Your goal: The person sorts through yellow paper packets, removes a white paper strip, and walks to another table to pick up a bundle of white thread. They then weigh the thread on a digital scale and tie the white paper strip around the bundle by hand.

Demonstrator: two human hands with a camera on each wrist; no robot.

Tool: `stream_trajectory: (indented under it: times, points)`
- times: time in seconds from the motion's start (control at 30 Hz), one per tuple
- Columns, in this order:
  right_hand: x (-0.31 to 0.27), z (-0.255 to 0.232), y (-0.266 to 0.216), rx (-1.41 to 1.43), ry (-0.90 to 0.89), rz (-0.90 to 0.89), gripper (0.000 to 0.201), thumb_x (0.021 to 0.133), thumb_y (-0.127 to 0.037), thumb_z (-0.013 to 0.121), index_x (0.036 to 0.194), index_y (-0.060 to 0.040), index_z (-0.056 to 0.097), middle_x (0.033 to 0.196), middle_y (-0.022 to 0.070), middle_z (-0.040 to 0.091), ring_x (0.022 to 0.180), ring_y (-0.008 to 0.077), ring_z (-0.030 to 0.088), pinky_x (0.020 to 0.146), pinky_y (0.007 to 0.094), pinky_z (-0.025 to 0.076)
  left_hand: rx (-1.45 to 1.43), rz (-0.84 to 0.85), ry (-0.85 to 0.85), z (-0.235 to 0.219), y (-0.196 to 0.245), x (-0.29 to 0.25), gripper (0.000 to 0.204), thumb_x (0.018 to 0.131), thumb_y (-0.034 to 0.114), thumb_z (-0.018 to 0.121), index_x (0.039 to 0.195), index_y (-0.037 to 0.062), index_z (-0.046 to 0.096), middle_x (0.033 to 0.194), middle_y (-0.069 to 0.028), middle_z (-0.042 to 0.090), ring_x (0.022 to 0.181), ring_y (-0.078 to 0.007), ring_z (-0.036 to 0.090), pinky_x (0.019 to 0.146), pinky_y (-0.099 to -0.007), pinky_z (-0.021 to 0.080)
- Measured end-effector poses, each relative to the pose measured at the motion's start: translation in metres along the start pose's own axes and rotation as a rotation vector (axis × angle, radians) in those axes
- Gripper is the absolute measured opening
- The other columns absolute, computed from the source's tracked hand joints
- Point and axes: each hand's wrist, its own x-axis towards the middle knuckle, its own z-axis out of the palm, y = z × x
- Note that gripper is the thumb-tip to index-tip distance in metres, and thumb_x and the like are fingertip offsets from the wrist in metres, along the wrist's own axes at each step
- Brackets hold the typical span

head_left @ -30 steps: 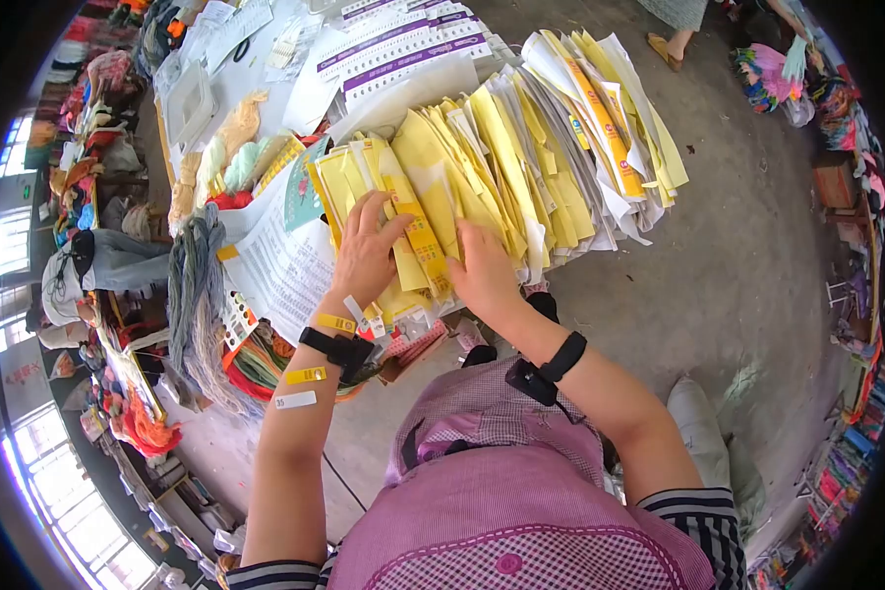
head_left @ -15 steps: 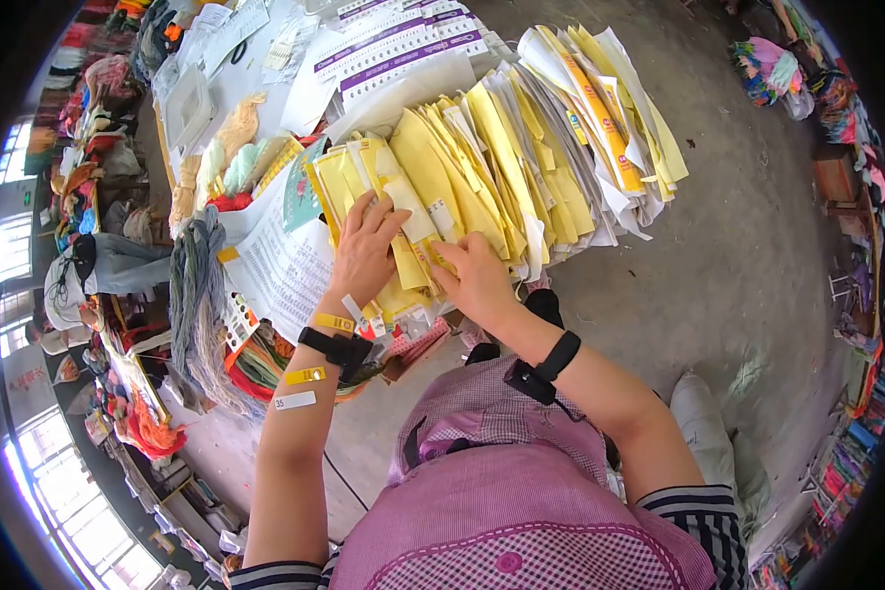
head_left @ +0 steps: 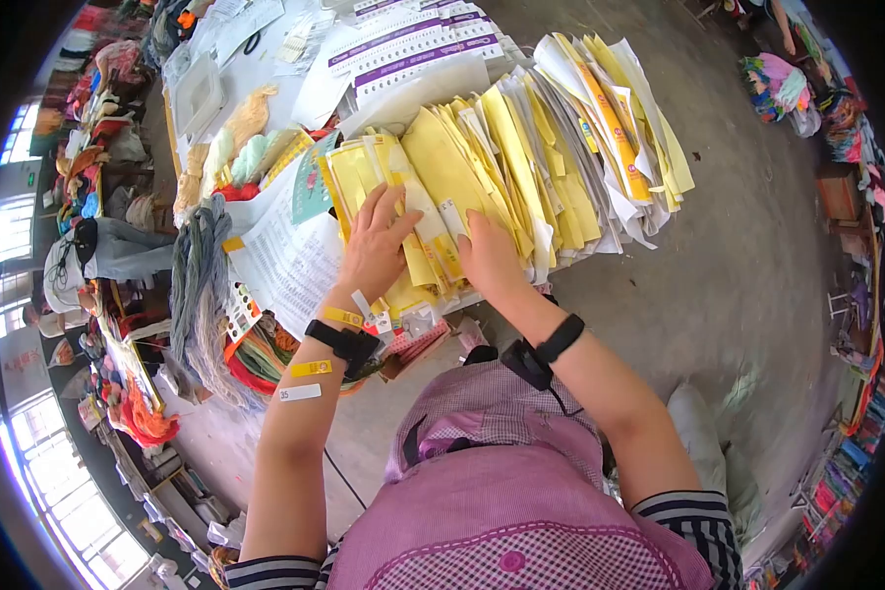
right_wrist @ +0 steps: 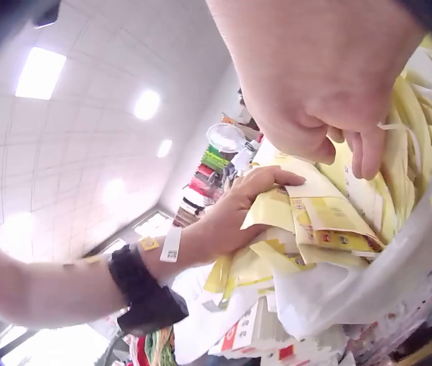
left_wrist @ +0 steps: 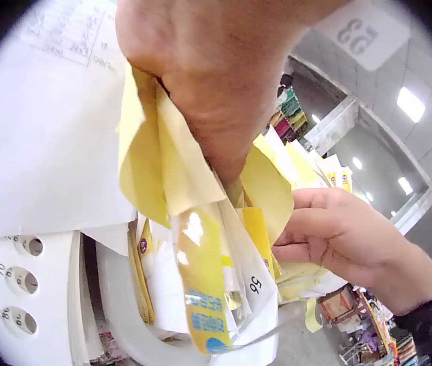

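Note:
A long row of yellow and white paper packets (head_left: 447,167) stands tilted in a pale holder on the table. My left hand (head_left: 376,246) lies across the packets at the row's left end, fingers spread and relaxed; the right wrist view shows the hand (right_wrist: 235,210) resting on them. My right hand (head_left: 492,261) is at the packets just to the right, and its curled fingers touch their upper edges; in the right wrist view the hand (right_wrist: 330,91) has bent fingertips among the papers. Whether it pinches one is hidden.
Purple-and-white printed cards (head_left: 423,54) lie behind the row. To the left are a clear plastic box (head_left: 199,96), a printed sheet (head_left: 290,261) and hanging grey yarn (head_left: 199,275). Bare concrete floor (head_left: 698,285) spreads to the right.
My right hand has moved from the left packets slightly right and up along the row. The left hand stays on the left packets, where a flap now lies turned over to the right.

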Motion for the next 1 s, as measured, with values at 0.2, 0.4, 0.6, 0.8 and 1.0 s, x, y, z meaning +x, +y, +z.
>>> stream_trajectory:
  times: [0.2,0.4,0.6,0.8,1.0]
  points:
    - [0.026,0.012,0.01,-0.225,-0.287,0.083,0.019,0.08,-0.018,0.068,0.086,-0.0005,0.067,0.079,0.0212,0.067,0.078,0.0391,0.066,0.074,0.0494,0.052,0.049,0.131,-0.092,-0.002,-0.008,0.004,0.041,0.075,0.0,0.057,0.113,0.0114,0.066,0.132,-0.0057,0.057,0.137,-0.0319,0.038,0.112,-0.0487,0.03]
    - [0.021,0.004,0.011,-0.205,-0.181,0.021,0.01,0.083,-0.015,0.063,0.084,-0.0058,0.066,0.079,0.0171,0.068,0.074,0.0373,0.067,0.068,0.0485,0.052,-0.048,0.005,-0.119,-0.006,-0.001,0.004,0.033,0.078,0.019,0.052,0.106,0.0125,0.067,0.129,-0.0064,0.06,0.136,-0.0303,0.039,0.108,-0.0501,0.031]
    - [0.018,-0.012,0.005,0.031,-0.096,0.131,0.013,0.088,-0.019,0.062,0.092,-0.0067,0.063,0.078,0.0147,0.068,0.075,0.0358,0.067,0.067,0.0451,0.051,-0.101,-0.034,-0.093,0.001,-0.001,0.003,0.035,0.079,0.027,0.053,0.108,0.0126,0.066,0.123,-0.0082,0.063,0.134,-0.0309,0.042,0.104,-0.0486,0.032]
    - [0.024,-0.01,0.014,0.367,-0.22,0.177,0.017,0.087,-0.014,0.065,0.099,-0.0032,0.064,0.08,0.0145,0.069,0.074,0.0299,0.069,0.067,0.0382,0.053,-0.177,-0.135,0.125,0.019,0.01,0.014,0.029,0.082,0.017,0.065,0.11,0.0169,0.069,0.1,-0.0026,0.072,0.127,-0.0272,0.048,0.101,-0.0459,0.034]
    - [0.02,-0.011,0.003,0.282,-0.135,0.026,0.016,0.086,-0.015,0.066,0.094,-0.0002,0.065,0.08,0.0168,0.069,0.073,0.0315,0.068,0.067,0.0392,0.053,-0.144,-0.137,0.073,0.026,0.006,0.014,0.024,0.082,0.018,0.069,0.105,0.0193,0.074,0.103,0.0014,0.071,0.129,-0.0244,0.046,0.102,-0.0461,0.033]
